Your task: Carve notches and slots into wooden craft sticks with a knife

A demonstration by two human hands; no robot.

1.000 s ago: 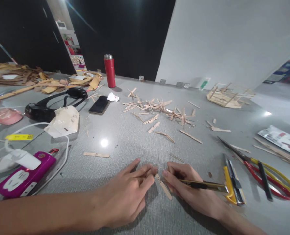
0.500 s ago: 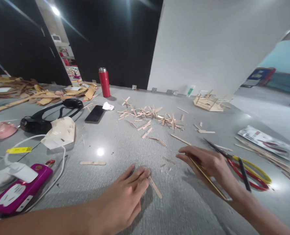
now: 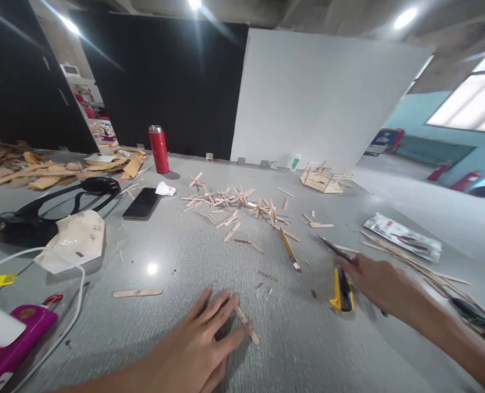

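Note:
My left hand [image 3: 209, 335] lies flat on the grey table [image 3: 307, 349], fingers spread and open, fingertips resting on a short wooden stick [image 3: 247, 326]. My right hand [image 3: 371, 277] is out to the right, blurred, next to a yellow utility knife [image 3: 341, 290] and the dark tip of a pair of scissors [image 3: 333, 249]. I cannot make out its fingers or whether it holds anything. A thin gold craft knife [image 3: 289, 249] lies on the table between the two hands.
A pile of cut wooden sticks [image 3: 234, 199] lies mid-table, a stick model [image 3: 322, 179] beyond. A red flask [image 3: 159, 149], phone [image 3: 142, 203], black headset [image 3: 41, 213], white mask [image 3: 74, 237] and magenta power strip [image 3: 9, 341] are left. A packet [image 3: 401, 237] lies right.
My right hand left the stick, moved right, and the gold craft knife it held now lies on the table. The left hand stayed on the stick. The view tilted up.

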